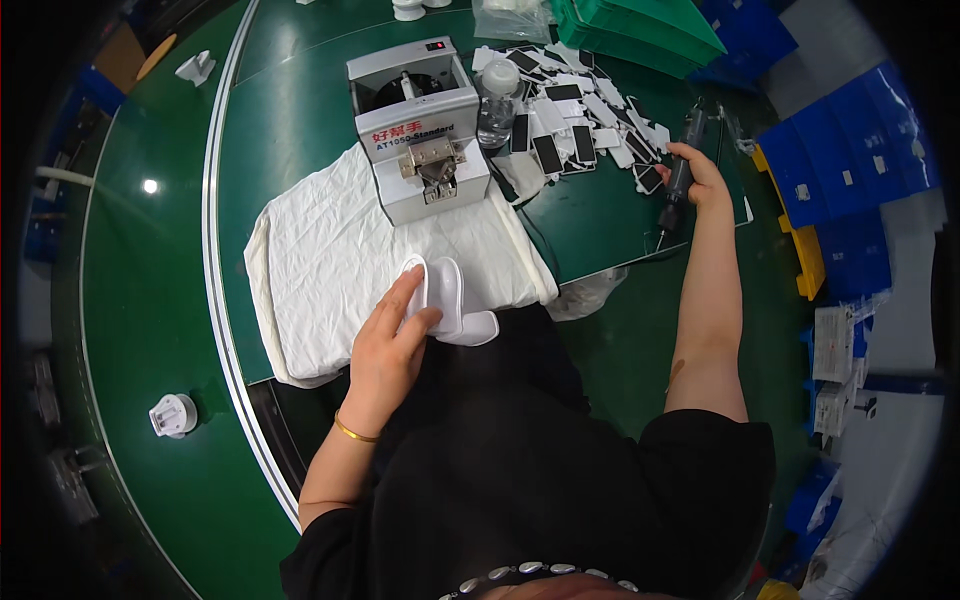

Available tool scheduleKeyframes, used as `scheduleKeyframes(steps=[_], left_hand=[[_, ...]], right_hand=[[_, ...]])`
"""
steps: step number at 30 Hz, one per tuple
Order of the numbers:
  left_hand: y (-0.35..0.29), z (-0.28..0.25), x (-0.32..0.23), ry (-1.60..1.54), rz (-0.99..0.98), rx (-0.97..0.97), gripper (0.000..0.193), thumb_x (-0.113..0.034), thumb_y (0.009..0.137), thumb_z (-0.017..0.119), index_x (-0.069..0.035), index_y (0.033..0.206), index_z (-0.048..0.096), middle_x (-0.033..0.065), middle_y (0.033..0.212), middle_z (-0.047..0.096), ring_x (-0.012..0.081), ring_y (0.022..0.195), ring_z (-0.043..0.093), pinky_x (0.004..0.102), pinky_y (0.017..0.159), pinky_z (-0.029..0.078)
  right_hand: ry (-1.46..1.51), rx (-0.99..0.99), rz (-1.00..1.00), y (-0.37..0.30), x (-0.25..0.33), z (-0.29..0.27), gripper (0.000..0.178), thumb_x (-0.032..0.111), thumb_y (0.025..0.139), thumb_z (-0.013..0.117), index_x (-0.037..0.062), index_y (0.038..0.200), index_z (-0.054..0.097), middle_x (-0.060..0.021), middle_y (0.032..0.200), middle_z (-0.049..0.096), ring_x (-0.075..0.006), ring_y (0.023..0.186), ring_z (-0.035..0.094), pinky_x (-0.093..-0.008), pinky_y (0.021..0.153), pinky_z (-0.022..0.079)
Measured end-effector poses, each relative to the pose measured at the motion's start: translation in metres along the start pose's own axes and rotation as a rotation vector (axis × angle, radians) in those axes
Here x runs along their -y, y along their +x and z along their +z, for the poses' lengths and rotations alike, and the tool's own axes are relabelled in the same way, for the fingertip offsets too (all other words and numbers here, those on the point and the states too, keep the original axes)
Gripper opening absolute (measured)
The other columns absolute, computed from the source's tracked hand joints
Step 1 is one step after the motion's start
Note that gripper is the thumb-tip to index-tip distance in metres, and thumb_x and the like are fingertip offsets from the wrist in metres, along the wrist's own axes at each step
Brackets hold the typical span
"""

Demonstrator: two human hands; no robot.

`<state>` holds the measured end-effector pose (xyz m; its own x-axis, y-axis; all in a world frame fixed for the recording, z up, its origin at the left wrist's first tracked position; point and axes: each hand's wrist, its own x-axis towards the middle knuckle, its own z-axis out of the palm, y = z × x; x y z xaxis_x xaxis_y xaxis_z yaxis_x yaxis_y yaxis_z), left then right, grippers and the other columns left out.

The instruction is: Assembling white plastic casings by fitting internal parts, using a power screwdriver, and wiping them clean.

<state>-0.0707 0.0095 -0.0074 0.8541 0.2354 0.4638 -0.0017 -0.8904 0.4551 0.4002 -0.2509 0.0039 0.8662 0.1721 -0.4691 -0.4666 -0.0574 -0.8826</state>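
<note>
My left hand is closed around a white curved plastic housing, thumb on the near side and fingers along its left wall. The housing is held above the front edge of a white cloth. Off to the right, my right hand grips a dark electric screwdriver, whose bit points down toward me near the table's right edge. A grey screw feeder stands on the far part of the cloth, between my hands and beyond the housing.
Many white panels with dark screens lie heaped right of the feeder, beside a clear bottle. A green crate stands behind them. White rounded parts sit on the green surface at left. Blue bins line the right side.
</note>
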Motion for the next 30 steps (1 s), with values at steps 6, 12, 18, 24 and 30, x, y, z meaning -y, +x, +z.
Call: scheduleKeyframes(steps=[6, 12, 18, 24, 30], left_hand=[[-0.012, -0.003, 0.014, -0.161, -0.231, -0.066, 0.040, 0.009, 0.067, 0.072, -0.006, 0.102, 0.061, 0.0174, 0.140, 0.053, 0.0328, 0.114, 0.063, 0.0351, 0.088, 0.056], [-0.040, -0.011, 0.082, -0.652, -0.491, -0.624, 0.045, 0.006, 0.082, 0.069, -0.003, 0.121, 0.047, 0.0115, 0.127, 0.054, 0.0171, 0.110, 0.059, 0.0308, 0.090, 0.052], [-0.070, -0.103, 0.220, -0.045, -0.930, -1.064, 0.052, -0.032, 0.079, 0.081, 0.003, 0.110, 0.057, 0.0114, 0.102, 0.064, 0.0179, 0.090, 0.059, 0.0315, 0.081, 0.048], [-0.114, -0.114, 0.325, 0.118, -1.241, -0.739, 0.056, -0.036, 0.079, 0.079, 0.006, 0.113, 0.063, 0.0226, 0.115, 0.067, 0.0331, 0.111, 0.063, 0.0398, 0.093, 0.049], [-0.142, -0.187, 0.231, 0.563, -1.111, -0.050, 0.069, -0.027, 0.077, 0.081, -0.003, 0.136, 0.054, 0.0226, 0.137, 0.056, 0.0371, 0.125, 0.055, 0.0437, 0.102, 0.046]], right_hand=[[0.064, 0.330, -0.042, 0.039, -0.007, 0.050, 0.038, 0.014, 0.081, 0.077, 0.0056, 0.112, 0.056, -0.0189, 0.092, 0.068, -0.0289, 0.073, 0.070, -0.0379, 0.058, 0.059], [0.183, 0.065, -0.211, 0.073, -0.023, -0.016, 0.042, 0.010, 0.083, 0.076, -0.0039, 0.117, 0.056, -0.0170, 0.113, 0.060, -0.0330, 0.092, 0.068, -0.0383, 0.076, 0.060], [-0.187, -0.278, -0.296, 0.089, -0.037, -0.033, 0.044, 0.021, 0.075, 0.080, -0.0074, 0.105, 0.065, -0.0106, 0.092, 0.065, -0.0232, 0.076, 0.064, -0.0370, 0.074, 0.054], [-0.333, -0.182, -0.581, 0.130, -0.049, -0.040, 0.044, 0.016, 0.076, 0.079, -0.0076, 0.111, 0.067, -0.0148, 0.106, 0.071, -0.0234, 0.087, 0.069, -0.0343, 0.078, 0.054], [-0.389, -0.221, -0.559, 0.067, -0.050, 0.000, 0.068, 0.023, 0.079, 0.082, -0.0138, 0.129, 0.055, -0.0198, 0.119, 0.065, -0.0244, 0.101, 0.065, -0.0325, 0.089, 0.051]])
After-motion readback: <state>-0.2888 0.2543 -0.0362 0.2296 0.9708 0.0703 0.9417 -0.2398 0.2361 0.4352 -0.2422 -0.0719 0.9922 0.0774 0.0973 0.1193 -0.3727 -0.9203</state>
